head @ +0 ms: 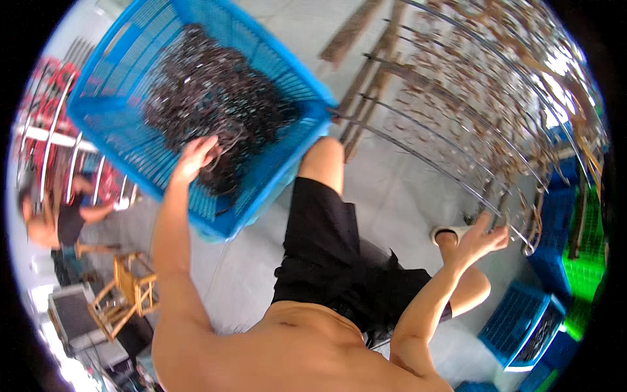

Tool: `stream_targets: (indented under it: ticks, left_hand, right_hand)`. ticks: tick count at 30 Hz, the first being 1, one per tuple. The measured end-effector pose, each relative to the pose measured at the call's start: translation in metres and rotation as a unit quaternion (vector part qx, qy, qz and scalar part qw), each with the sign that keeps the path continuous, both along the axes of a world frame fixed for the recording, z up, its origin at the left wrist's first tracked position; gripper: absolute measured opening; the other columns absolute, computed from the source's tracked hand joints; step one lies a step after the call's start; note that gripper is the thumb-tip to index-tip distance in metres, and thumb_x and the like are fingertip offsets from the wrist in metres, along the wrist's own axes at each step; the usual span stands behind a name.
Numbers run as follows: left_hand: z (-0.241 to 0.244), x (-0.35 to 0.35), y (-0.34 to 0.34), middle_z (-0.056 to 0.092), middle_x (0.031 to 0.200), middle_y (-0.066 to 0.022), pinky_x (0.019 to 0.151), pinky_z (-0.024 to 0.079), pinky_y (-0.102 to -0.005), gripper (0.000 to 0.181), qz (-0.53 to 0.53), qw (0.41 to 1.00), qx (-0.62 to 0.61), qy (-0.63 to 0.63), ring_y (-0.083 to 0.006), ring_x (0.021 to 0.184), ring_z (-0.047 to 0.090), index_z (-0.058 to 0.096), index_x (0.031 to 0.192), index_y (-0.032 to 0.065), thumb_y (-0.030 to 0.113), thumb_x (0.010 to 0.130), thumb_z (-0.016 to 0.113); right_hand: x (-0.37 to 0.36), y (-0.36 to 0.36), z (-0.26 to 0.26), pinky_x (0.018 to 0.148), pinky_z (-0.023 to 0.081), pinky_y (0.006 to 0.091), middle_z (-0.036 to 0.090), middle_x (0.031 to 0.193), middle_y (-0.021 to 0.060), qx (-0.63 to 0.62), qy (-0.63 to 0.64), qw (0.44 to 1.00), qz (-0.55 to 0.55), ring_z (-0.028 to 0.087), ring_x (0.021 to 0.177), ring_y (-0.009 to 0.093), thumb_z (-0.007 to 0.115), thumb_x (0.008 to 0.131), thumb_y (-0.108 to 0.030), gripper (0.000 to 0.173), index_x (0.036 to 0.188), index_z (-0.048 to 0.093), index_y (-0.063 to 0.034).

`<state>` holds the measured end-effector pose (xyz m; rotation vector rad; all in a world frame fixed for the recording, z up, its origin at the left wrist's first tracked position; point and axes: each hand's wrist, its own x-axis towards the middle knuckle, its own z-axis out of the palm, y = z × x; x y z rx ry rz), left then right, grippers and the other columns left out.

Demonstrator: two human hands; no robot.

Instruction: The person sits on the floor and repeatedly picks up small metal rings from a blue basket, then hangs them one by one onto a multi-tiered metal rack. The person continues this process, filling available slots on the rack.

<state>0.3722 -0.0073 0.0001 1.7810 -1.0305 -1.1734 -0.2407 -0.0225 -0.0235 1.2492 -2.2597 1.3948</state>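
Note:
A large blue plastic basket (274,36) stands tilted in view in front of me, with a heap of small, dark, shiny pieces (215,83) in it; blur hides what they are. My left hand (196,157) reaches over the basket's near side, its fingers closed on a few thin, wire-like dark pieces (230,139) at the edge of the heap. To the right, my right hand (482,240) has its fingers apart and nothing visible in them. It is close to the end of a metal rod (431,166) on a rack hung with many small brownish hooked pieces (441,98).
Brown uprights (362,93) support the rack beside the basket. A smaller blue crate (519,323) with dark contents sits at lower right, near green crates (583,274). On the left are a wooden stool (130,284), a seated person (63,220) and racks with red pieces (41,108).

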Motion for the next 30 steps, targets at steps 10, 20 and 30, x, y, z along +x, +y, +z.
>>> stream_targets:
  ticks: [10, 20, 30]
  left_hand:
    - [0.001, -0.187, 0.035, 0.063, 0.083, -0.0068, 0.051, 0.037, -0.0186, 0.017, 0.184, 0.928, -0.197, 0.256, -0.0062, 0.060, 0.049, 0.056, 0.089, 0.0048, 0.022, 0.091, 0.056]
    - [0.016, -0.270, 0.015, 0.062, 0.077, -0.0070, 0.046, 0.036, -0.0184, 0.016, -0.204, 0.901, 0.137, 0.359, -0.0070, 0.052, 0.047, 0.056, 0.085, 0.0038, 0.019, 0.090, 0.055]
    - [-0.015, -0.352, 0.017, 0.058, 0.070, -0.0051, 0.046, 0.044, -0.0217, 0.021, -0.198, 0.944, 0.014, 0.262, -0.0123, 0.054, 0.056, 0.053, 0.101, 0.0047, 0.022, 0.098, 0.042]
  right_hand:
    - [0.258, 0.016, 0.010, 0.072, 0.046, 0.0322, 0.055, 0.088, 0.0150, 0.157, -0.359, 0.702, 0.594, 0.056, 0.078, 0.020, 0.058, 0.088, -0.018, 0.032, 0.107, 0.048, 0.0051]
    - [0.118, -0.025, 0.057, 0.078, 0.042, 0.0398, 0.055, 0.094, 0.0121, 0.129, -0.032, 0.625, 0.769, 0.054, 0.091, 0.031, 0.066, 0.077, -0.013, 0.015, 0.086, 0.060, -0.0032]
    - [-0.061, -0.005, 0.034, 0.039, 0.036, 0.0215, 0.059, 0.069, 0.0056, -0.143, -0.395, 0.884, 0.206, 0.045, 0.043, 0.007, 0.047, 0.092, -0.012, 0.010, 0.088, 0.052, -0.0045]
